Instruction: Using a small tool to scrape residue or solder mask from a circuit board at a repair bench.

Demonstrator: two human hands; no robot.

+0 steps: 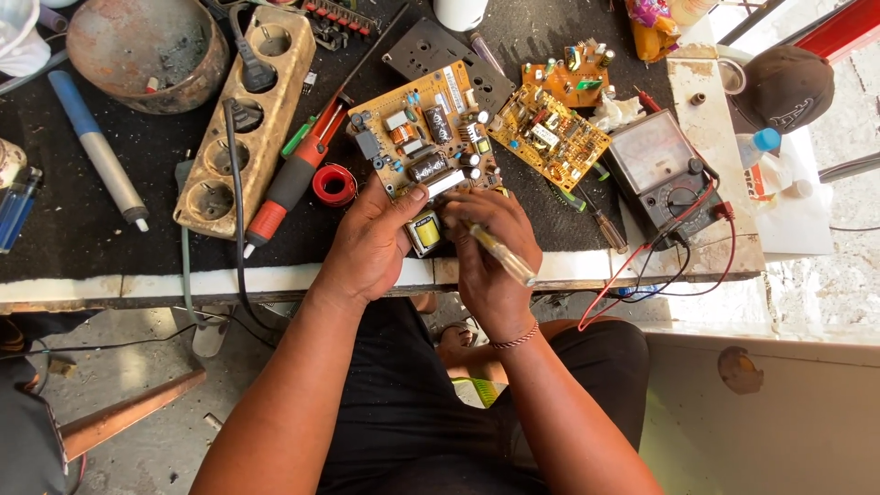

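A tan circuit board (423, 128) with capacitors, coils and a yellow transformer (425, 231) lies at the front of the black bench mat. My left hand (371, 243) grips the board's near edge, thumb on top beside the transformer. My right hand (490, 247) holds a screwdriver with a clear yellowish handle (502, 255); its tip points at the board near the transformer. The tip itself is hidden by my fingers.
Two more circuit boards (548, 136) (568, 81) lie to the right, next to an analog multimeter (662, 174) with red and black leads. Left: a beige power strip (247, 119), a red-handled soldering iron (289, 188), a red solder spool (334, 184), a rusty bowl (147, 50).
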